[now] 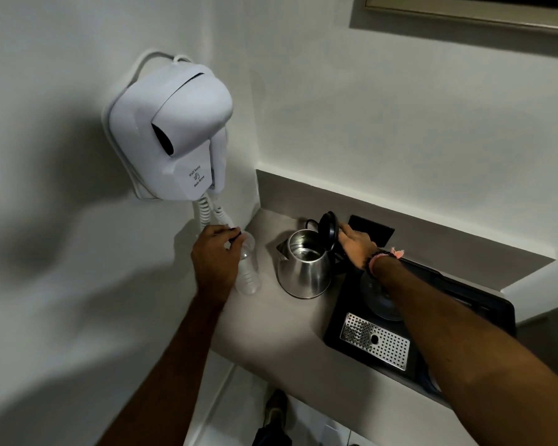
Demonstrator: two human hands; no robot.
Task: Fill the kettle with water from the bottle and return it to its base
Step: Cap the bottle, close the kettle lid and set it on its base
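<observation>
A steel kettle (305, 268) stands on the grey counter (290, 326), off its base, with its black lid (328, 231) tipped up and the inside visible. My right hand (356, 244) is at the kettle's handle behind the lid, and the handle itself is mostly hidden. To the left a clear plastic bottle (250, 275) stands upright near the wall. My left hand (215, 259) is closed around the bottle's top, with a dark cap at my fingertips. The round kettle base (379, 300) lies on a black tray (345, 329), partly under my right forearm.
A white wall-hung hair dryer (174, 130) with a coiled cord (208, 214) hangs just above the bottle. The black tray holds a perforated metal drip plate (374, 341). A dark wall plate (372, 231) sits behind the kettle. The counter's front edge drops to a tiled floor.
</observation>
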